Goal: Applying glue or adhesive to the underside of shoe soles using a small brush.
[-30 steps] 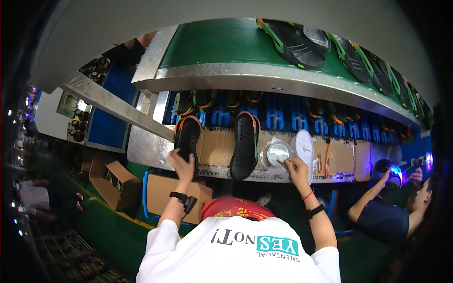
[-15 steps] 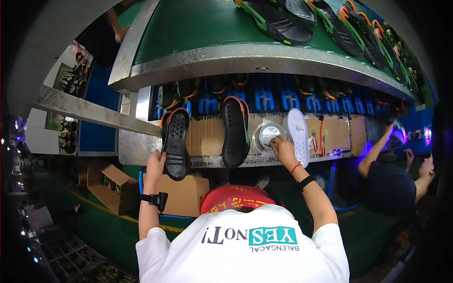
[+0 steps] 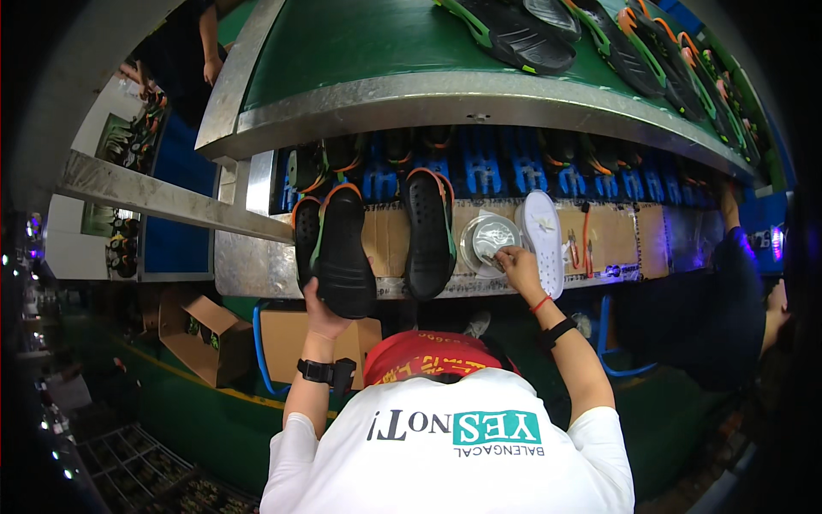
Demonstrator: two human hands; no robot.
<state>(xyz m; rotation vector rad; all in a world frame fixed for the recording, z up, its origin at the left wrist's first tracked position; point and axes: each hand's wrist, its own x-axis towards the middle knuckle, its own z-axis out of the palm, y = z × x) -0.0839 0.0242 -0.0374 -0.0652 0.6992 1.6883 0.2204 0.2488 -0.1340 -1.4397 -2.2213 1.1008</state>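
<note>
My left hand (image 3: 320,307) grips the heel end of a black clog shoe (image 3: 344,250) with orange and green trim, held over the bench's front edge. A second black shoe (image 3: 304,236) sits just behind it on the left. Another black clog (image 3: 428,231) lies on the cardboard-covered bench (image 3: 390,244) between my hands. My right hand (image 3: 519,264) rests with its fingertips at the rim of a round metal tin (image 3: 486,240). A white shoe sole (image 3: 545,242) lies right of that hand. What the fingertips hold is too small to see.
A green conveyor belt (image 3: 360,43) above carries several black shoes (image 3: 514,30). Blue racks (image 3: 479,171) with shoes run under it. A co-worker in dark blue (image 3: 728,291) is at the right, another person (image 3: 193,51) at the top left. Open cardboard boxes (image 3: 201,338) stand low left.
My right hand moved left from the white sole to the round tin. My left hand has shifted its black shoe slightly on the bench edge.
</note>
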